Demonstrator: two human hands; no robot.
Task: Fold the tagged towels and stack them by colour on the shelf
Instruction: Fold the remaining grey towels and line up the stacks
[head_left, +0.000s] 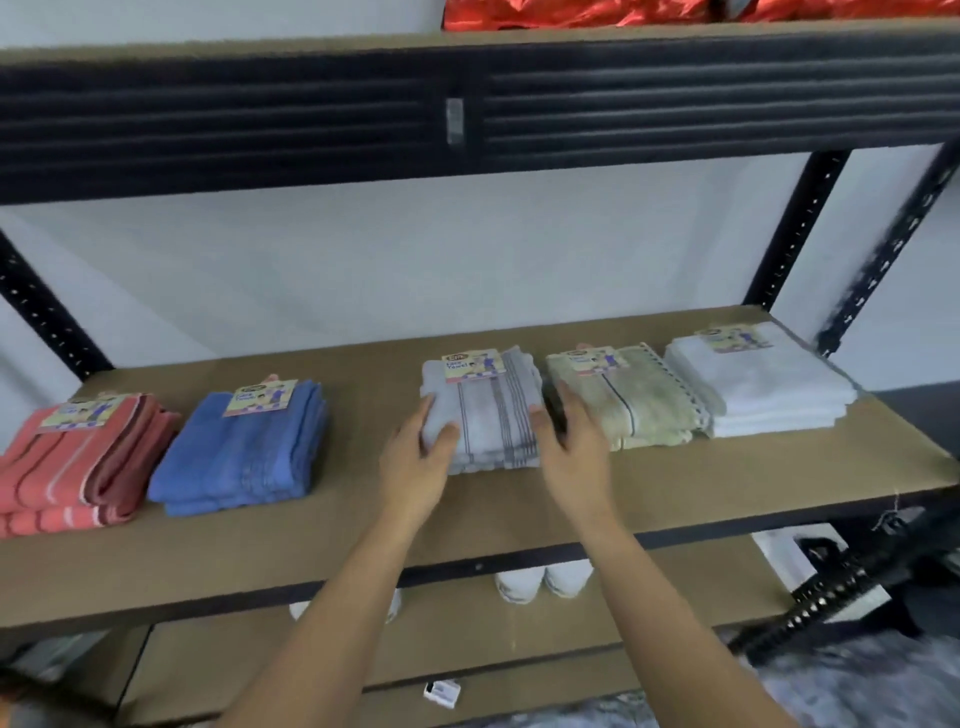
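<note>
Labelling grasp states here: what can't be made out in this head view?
All head view.
- Right hand: fingertips lost in the dark gap between the grey towel stack and the beige stack; grip unclear.
- Pink stack: left part cut off by the frame edge.
- Tags: fine print too small and blurred.
- White items below: mostly hidden by the shelf board.
- Red material on top: cut by the upper edge.

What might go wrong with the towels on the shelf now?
The right hand sits in the narrow gap between the grey stack and the beige stack, so it may knock the beige one crooked. With the left hand squeezing from the other side, the grey layers might slide apart. The pink stack looks uneven and may slump.
</note>
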